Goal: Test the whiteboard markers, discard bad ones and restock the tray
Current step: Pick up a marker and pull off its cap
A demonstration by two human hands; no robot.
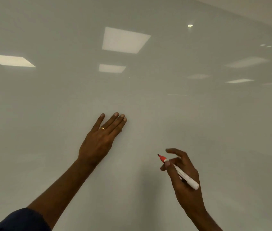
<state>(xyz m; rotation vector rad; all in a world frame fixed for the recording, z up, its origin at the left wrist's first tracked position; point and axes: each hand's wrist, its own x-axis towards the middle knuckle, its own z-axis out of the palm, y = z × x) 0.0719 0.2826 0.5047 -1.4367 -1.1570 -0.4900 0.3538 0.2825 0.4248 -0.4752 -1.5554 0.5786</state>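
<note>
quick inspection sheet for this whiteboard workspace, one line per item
surface: whiteboard, glossy, no ink marks seen
job's things: red marker, uncapped, white barrel, tip pointing towards the board; whether it touches cannot be told
clutter: nothing seen
grips: left hand flat against the board, fingers straight, ring on one finger; right hand holds the marker
cables: nothing seen
surroundings: ceiling light panels reflected in the board; dark blue sleeve at lower left
</note>
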